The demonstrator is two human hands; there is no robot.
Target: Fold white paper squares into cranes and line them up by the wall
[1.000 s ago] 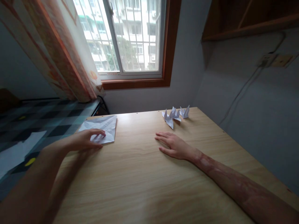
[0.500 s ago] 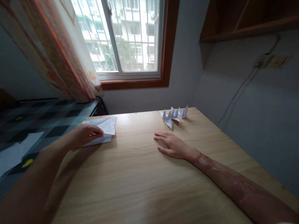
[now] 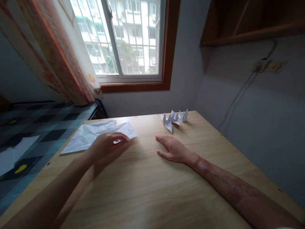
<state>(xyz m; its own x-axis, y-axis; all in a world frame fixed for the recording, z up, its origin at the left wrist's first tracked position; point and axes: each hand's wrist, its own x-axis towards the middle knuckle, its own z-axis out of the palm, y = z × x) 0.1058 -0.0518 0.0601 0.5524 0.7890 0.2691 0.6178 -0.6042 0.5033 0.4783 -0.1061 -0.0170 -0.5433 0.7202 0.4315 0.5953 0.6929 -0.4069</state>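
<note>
My left hand (image 3: 108, 143) is closed in a pinch on a white sheet of paper (image 3: 128, 129), over the left half of the wooden table (image 3: 143, 190). Part of that sheet is hidden behind the hand. Beneath and to its left lies creased white paper (image 3: 82, 136) near the table's left edge. My right hand (image 3: 172, 149) rests on the tabletop with its fingers stretched out, holding nothing. Just beyond it stand several folded paper cranes (image 3: 168, 121), grouped near the back edge.
A bed with a checked cover (image 3: 50, 116) stands left of the table, with more white paper (image 3: 16, 154) on it. Behind are a window (image 3: 138, 47) and a curtain (image 3: 59, 57). A shelf (image 3: 252, 33) and a socket with a cable (image 3: 260, 66) are on the right wall.
My left hand has moved right with a sheet of paper, away from the creased paper at the left edge. My right hand has stayed nearly still. The view has shifted slightly.
</note>
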